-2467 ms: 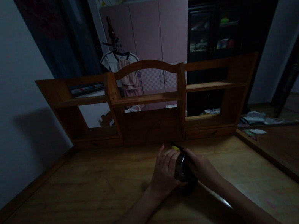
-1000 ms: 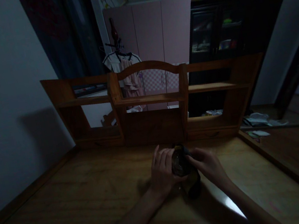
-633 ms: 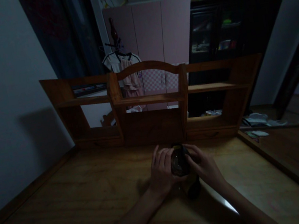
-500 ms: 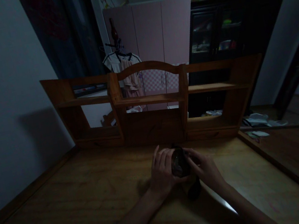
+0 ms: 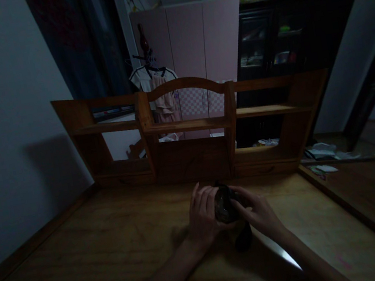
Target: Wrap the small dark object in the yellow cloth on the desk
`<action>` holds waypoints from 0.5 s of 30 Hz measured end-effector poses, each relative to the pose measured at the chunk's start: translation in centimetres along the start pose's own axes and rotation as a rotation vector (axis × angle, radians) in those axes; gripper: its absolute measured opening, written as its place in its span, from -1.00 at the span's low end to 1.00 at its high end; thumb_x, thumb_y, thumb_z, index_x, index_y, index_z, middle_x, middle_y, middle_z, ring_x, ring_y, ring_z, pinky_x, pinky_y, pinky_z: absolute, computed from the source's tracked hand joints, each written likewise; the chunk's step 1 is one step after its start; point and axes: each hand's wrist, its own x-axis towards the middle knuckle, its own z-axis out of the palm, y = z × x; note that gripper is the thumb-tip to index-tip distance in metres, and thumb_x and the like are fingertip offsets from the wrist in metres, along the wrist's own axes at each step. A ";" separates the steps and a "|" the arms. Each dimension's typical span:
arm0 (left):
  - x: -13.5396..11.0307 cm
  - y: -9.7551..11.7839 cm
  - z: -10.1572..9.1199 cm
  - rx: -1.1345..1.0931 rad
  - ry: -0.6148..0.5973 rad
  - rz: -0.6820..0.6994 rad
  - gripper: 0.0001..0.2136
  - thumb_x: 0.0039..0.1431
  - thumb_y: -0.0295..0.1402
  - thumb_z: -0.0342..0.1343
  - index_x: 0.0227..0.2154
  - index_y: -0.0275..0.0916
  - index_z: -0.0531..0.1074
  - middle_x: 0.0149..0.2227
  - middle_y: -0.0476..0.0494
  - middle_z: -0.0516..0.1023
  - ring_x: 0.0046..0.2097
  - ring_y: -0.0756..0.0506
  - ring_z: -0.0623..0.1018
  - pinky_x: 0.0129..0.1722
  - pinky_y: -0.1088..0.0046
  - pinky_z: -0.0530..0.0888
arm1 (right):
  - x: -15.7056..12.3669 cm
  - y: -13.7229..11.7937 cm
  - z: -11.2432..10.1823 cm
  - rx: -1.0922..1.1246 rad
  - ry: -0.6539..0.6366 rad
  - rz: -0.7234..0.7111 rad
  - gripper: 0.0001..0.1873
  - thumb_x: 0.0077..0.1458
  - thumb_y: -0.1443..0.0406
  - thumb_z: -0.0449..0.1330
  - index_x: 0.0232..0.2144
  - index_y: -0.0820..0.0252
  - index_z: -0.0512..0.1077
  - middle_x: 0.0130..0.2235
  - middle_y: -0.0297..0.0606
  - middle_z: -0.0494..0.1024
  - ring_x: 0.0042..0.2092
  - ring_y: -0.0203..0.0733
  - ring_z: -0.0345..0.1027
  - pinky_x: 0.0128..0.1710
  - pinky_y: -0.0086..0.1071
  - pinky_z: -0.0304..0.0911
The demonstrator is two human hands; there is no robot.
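The left hand [image 5: 203, 215] and right hand [image 5: 258, 210] clasp a dark object [image 5: 224, 206] nearer the back edge of the table [image 5: 125, 238]; they partly hide it, and any contents are too dim to tell.

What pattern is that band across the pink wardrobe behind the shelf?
The band is checked, light squares against darker pinkish ones; head view.

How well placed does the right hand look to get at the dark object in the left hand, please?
Probably yes: the right hand appears to touch the dark object on its right side, while the left hand holds it from the left, so nothing visibly blocks the way.
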 end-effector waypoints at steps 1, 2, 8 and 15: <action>0.0 0.0 0.0 0.002 -0.001 0.002 -0.31 -0.05 0.04 0.19 0.04 -0.36 0.28 -0.03 -0.33 0.47 0.07 -0.30 0.44 0.26 -0.05 0.15 | 0.0 0.0 0.1 0.007 -0.001 0.003 -0.61 0.19 0.22 0.10 0.08 0.06 0.36 -0.12 -0.23 0.59 -0.18 -0.12 0.51 -0.28 -0.37 0.45; 0.0 0.0 0.0 0.004 -0.002 0.006 -0.31 -0.05 0.05 0.19 0.04 -0.36 0.28 -0.03 -0.33 0.47 0.06 -0.30 0.44 0.26 -0.05 0.16 | 0.0 0.0 0.1 0.014 0.000 0.007 -0.62 0.19 0.22 0.11 0.07 0.06 0.36 -0.12 -0.23 0.59 -0.18 -0.12 0.51 -0.29 -0.38 0.45; 0.3 -0.1 -0.3 0.015 -0.004 0.073 -0.31 0.01 0.07 0.13 0.06 -0.37 0.27 -0.04 -0.34 0.48 0.06 -0.30 0.45 0.26 -0.05 0.16 | 0.0 0.3 0.2 0.036 0.007 0.012 -0.66 0.19 0.22 0.11 0.03 0.07 0.38 -0.18 -0.25 0.60 -0.24 -0.14 0.52 -0.29 -0.36 0.46; 0.2 -0.1 -0.2 0.028 -0.015 0.106 -0.30 0.03 0.11 0.08 0.06 -0.39 0.27 -0.03 -0.34 0.48 0.07 -0.29 0.44 0.27 -0.05 0.14 | 0.0 0.5 0.3 0.019 0.037 -0.009 -0.68 0.19 0.23 0.11 0.00 0.10 0.40 -0.21 -0.22 0.61 -0.27 -0.12 0.53 -0.31 -0.34 0.46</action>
